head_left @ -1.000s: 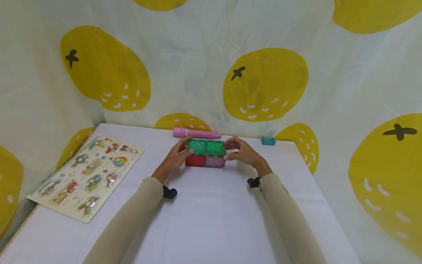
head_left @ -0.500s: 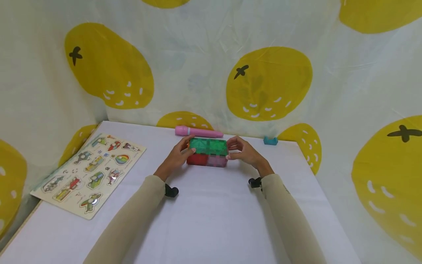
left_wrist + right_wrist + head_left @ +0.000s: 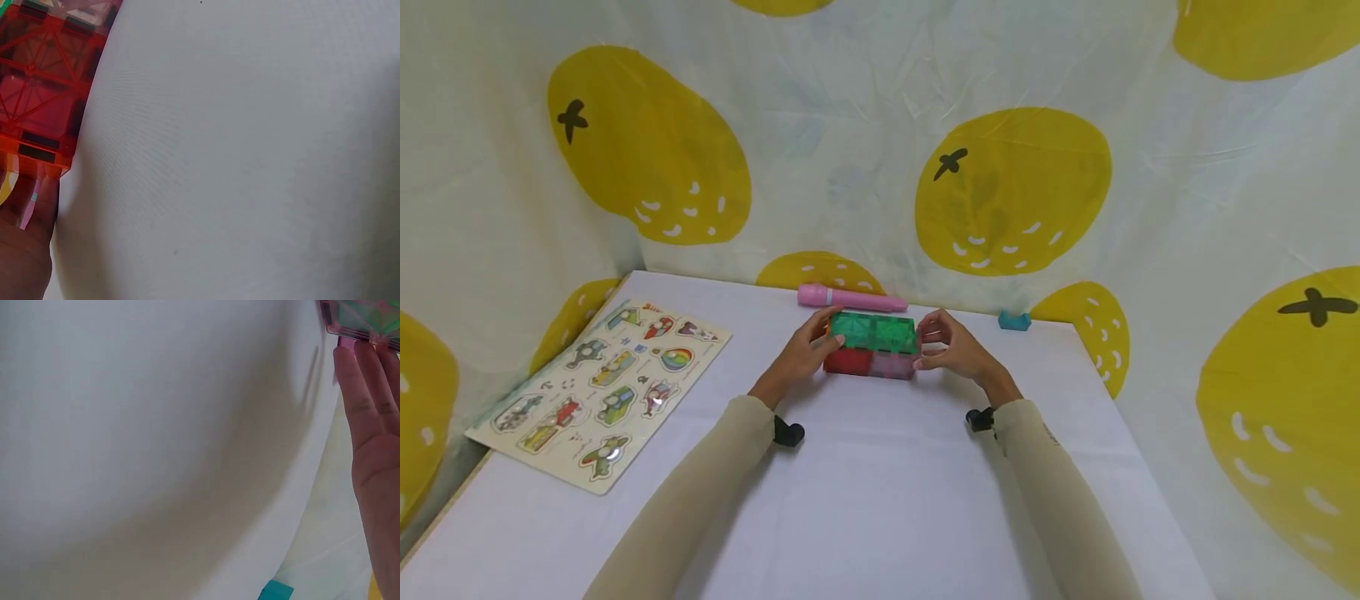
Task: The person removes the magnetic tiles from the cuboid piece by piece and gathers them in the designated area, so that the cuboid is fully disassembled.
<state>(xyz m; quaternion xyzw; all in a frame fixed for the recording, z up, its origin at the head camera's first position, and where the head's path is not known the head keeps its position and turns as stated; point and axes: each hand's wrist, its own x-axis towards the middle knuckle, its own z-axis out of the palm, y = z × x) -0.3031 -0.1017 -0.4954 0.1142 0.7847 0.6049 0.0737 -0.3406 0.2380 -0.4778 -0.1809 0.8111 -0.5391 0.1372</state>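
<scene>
A small box of see-through magnetic tiles (image 3: 874,333) stands near the back of the table, with green tiles on top. Its front has a red tile (image 3: 847,362) on the left and a pale pink tile (image 3: 892,366) on the right. My left hand (image 3: 800,357) holds the box's left end, thumb over the near corner and fingers behind. At the other end my right hand (image 3: 958,350) has its fingertips by the side; in the right wrist view the fingers (image 3: 365,400) look straight, tips against the tile edge. The box's inside is hard to make out.
A pink microphone-shaped toy (image 3: 853,298) lies behind the box. Toward the back right edge is a small teal piece (image 3: 1014,321). A picture puzzle board (image 3: 602,392) lies on the left of the white table (image 3: 880,500). A fruit-print curtain (image 3: 835,150) hangs around.
The head view has shifted slightly. The green top has moved a little left relative to the right hand, whose fingers sit slightly farther from it. The left hand keeps its hold.
</scene>
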